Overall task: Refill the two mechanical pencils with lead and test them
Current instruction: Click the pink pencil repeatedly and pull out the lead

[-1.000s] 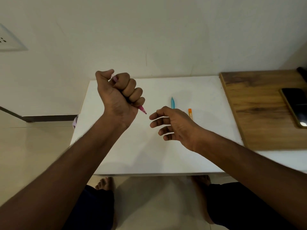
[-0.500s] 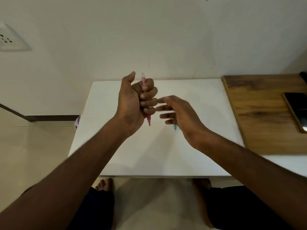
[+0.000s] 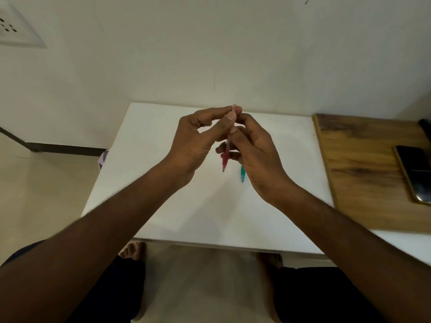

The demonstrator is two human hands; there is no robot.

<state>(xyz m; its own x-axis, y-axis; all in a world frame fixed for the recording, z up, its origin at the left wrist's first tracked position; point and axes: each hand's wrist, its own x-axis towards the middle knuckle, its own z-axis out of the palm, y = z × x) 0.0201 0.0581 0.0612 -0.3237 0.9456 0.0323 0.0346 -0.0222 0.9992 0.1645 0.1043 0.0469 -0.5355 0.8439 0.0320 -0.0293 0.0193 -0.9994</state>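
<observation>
Pinching the top end of the pink pencil (image 3: pixel 225 157), the left hand (image 3: pixel 194 143) has its thumb and forefinger closed on the cap, while the right hand (image 3: pixel 255 155) has its fingers curled round the barrel just below. The pencil is held almost upright above the white table (image 3: pixel 149 183), its tip pointing down and clear of the surface. A blue pencil (image 3: pixel 243 174) lies on the table just beside the right hand, largely hidden behind it, with only its tip end seen. To the right, a wooden board (image 3: pixel 368 173) is laid against the table's edge, and a dark phone (image 3: pixel 416 173) rests on it near the frame's border. Bare feet and dark-clad knees are seen below the near edge of the table. A wall socket (image 3: pixel 16 31) is seen at upper left.
</observation>
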